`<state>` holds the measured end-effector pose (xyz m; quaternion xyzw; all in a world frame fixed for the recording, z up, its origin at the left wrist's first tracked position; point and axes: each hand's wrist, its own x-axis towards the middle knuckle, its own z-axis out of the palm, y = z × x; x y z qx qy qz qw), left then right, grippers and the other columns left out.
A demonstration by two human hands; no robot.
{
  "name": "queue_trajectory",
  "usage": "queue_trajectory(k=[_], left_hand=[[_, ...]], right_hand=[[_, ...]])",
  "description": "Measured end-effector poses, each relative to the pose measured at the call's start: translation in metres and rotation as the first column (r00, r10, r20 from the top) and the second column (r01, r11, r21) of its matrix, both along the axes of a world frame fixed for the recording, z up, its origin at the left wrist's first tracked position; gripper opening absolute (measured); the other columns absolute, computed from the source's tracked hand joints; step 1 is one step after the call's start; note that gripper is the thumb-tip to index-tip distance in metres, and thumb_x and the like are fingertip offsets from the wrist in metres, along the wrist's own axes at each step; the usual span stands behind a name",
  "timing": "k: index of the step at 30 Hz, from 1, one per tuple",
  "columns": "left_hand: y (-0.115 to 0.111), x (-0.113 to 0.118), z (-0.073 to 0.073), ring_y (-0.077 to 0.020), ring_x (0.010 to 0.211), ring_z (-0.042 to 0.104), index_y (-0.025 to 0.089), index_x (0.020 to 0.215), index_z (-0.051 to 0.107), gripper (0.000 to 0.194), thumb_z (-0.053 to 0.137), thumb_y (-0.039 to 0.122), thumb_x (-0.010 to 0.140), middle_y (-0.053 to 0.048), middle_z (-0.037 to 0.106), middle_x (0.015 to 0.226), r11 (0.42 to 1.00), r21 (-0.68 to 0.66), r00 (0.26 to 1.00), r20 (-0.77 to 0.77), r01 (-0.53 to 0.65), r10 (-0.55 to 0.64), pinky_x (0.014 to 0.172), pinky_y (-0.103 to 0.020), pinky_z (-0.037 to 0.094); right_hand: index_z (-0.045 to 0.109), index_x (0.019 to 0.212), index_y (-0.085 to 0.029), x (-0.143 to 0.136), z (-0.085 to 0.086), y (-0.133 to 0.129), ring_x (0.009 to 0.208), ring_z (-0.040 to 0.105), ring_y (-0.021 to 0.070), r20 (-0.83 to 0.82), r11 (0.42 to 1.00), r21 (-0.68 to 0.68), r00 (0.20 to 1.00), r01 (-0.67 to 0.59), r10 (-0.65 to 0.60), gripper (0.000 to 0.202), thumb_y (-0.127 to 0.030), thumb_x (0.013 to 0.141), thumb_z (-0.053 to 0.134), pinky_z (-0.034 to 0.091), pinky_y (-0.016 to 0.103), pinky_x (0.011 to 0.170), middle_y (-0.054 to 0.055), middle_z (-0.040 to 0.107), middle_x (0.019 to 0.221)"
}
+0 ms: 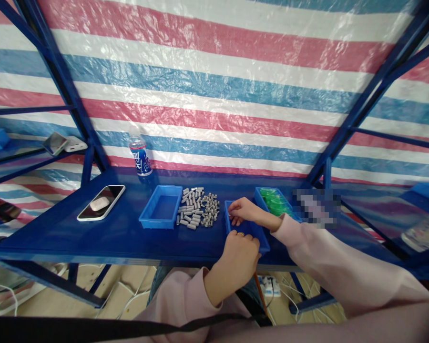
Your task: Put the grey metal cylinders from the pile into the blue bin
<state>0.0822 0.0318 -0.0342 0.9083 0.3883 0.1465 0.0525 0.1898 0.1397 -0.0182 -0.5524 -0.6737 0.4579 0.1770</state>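
Note:
A blue plastic tray (263,242) lies in front of me on the table, partly covered by both hands. My left hand (238,257), with a ring on one finger, is closed at the tray's near edge; its fingertips are hidden. Over the far left part of the same tray, my right hand (243,211) has its fingers bent together, and whatever they hold is too small to make out. Just left of the tray lie small metal fittings (210,209), beside a heap of grey metal cylinders (191,209).
Another blue tray (160,207) stands left of the cylinders. A tray of green pieces (276,202) sits at the back right. Further left are a phone (109,197) with a white case (99,204) on it and a bottle (140,155). Blue frame posts flank the table.

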Motion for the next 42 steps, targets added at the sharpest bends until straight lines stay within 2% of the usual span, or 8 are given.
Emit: queue_trajectory(k=[4, 8, 13, 16, 21, 27, 37, 42], left_hand=[[0.000, 0.000, 0.000, -0.0215, 0.082, 0.061, 0.015, 0.089, 0.059, 0.015, 0.053, 0.029, 0.087, -0.006, 0.067, 0.088, 1.000, -0.012, 1.000, 0.019, -0.002, 0.002, 0.077, -0.035, 0.045], [0.000, -0.001, 0.000, -0.0224, 0.083, 0.061, 0.016, 0.089, 0.059, 0.015, 0.052, 0.029, 0.086, -0.006, 0.067, 0.089, 1.000, -0.014, 1.000, 0.006, 0.004, -0.004, 0.076, -0.037, 0.045], [-0.001, -0.002, 0.001, -0.0222, 0.081, 0.061, 0.017, 0.089, 0.058, 0.014, 0.050, 0.028, 0.088, -0.005, 0.066, 0.086, 1.000, 0.005, 1.000, 0.018, 0.009, -0.009, 0.074, -0.036, 0.045], [-0.003, -0.002, 0.003, -0.0218, 0.082, 0.061, 0.017, 0.088, 0.057, 0.014, 0.049, 0.028, 0.088, -0.005, 0.066, 0.086, 1.000, -0.002, 1.000, 0.013, 0.002, -0.002, 0.075, -0.036, 0.044], [-0.003, -0.001, 0.005, -0.0213, 0.083, 0.061, 0.016, 0.088, 0.057, 0.013, 0.050, 0.028, 0.088, -0.005, 0.066, 0.088, 1.000, -0.025, 1.000, 0.004, -0.002, 0.002, 0.077, -0.036, 0.044], [-0.003, -0.001, 0.003, -0.0219, 0.082, 0.061, 0.017, 0.088, 0.058, 0.014, 0.049, 0.028, 0.088, -0.005, 0.066, 0.087, 1.000, -0.015, 1.000, 0.011, 0.002, -0.002, 0.076, -0.037, 0.044], [-0.003, -0.002, 0.004, -0.0220, 0.082, 0.061, 0.016, 0.087, 0.059, 0.014, 0.051, 0.027, 0.087, -0.006, 0.067, 0.086, 1.000, -0.013, 0.999, 0.032, -0.002, 0.002, 0.076, -0.036, 0.044], [-0.003, -0.002, 0.003, -0.0222, 0.082, 0.061, 0.017, 0.088, 0.058, 0.015, 0.049, 0.029, 0.088, -0.005, 0.067, 0.086, 1.000, -0.003, 1.000, 0.020, 0.001, -0.001, 0.075, -0.037, 0.045]], right_hand=[[0.062, 0.069, -0.013, -0.001, 0.001, -0.002, 0.048, 0.062, 0.0139, 0.072, 0.999, 0.031, 0.997, -0.038, 0.035, 0.008, -0.007, 0.064, 0.058, 0.052, 0.021, 0.048, -0.002, 0.061, 0.048], [0.063, 0.070, -0.013, -0.002, 0.002, -0.006, 0.046, 0.060, 0.0142, 0.190, 0.987, 0.146, 0.981, -0.069, 0.041, 0.010, -0.007, 0.064, 0.058, 0.047, 0.021, 0.045, -0.002, 0.061, 0.049], [0.067, 0.076, -0.013, -0.002, 0.006, -0.011, 0.065, 0.064, 0.0174, 0.350, 0.912, 0.385, 0.937, -0.140, -0.004, 0.011, -0.009, 0.069, 0.058, 0.047, 0.024, 0.061, 0.006, 0.070, 0.070], [0.068, 0.071, -0.014, 0.000, 0.005, -0.011, 0.070, 0.063, 0.0182, 0.429, 0.866, 0.449, 0.903, -0.221, 0.009, 0.014, -0.013, 0.077, 0.056, 0.045, 0.026, 0.067, 0.008, 0.070, 0.074], [0.068, 0.075, -0.015, 0.004, 0.000, -0.011, 0.071, 0.063, 0.0172, 0.506, 0.819, 0.479, 0.862, -0.316, 0.037, 0.019, -0.013, 0.082, 0.051, 0.042, 0.024, 0.066, 0.008, 0.071, 0.077], [0.067, 0.082, -0.015, 0.005, -0.005, -0.008, 0.069, 0.063, 0.0172, 0.556, 0.792, 0.485, 0.830, -0.371, 0.049, 0.016, -0.010, 0.080, 0.052, 0.040, 0.024, 0.062, 0.007, 0.070, 0.078], [0.065, 0.077, -0.015, 0.011, -0.011, -0.006, 0.070, 0.061, 0.0166, 0.589, 0.745, 0.480, 0.799, -0.464, 0.119, 0.014, -0.010, 0.081, 0.052, 0.039, 0.024, 0.064, 0.007, 0.068, 0.076], [0.065, 0.084, -0.014, 0.012, -0.013, -0.006, 0.074, 0.059, 0.0168, 0.591, 0.723, 0.484, 0.793, -0.493, 0.145, 0.015, -0.006, 0.080, 0.052, 0.041, 0.024, 0.067, 0.007, 0.065, 0.078]])
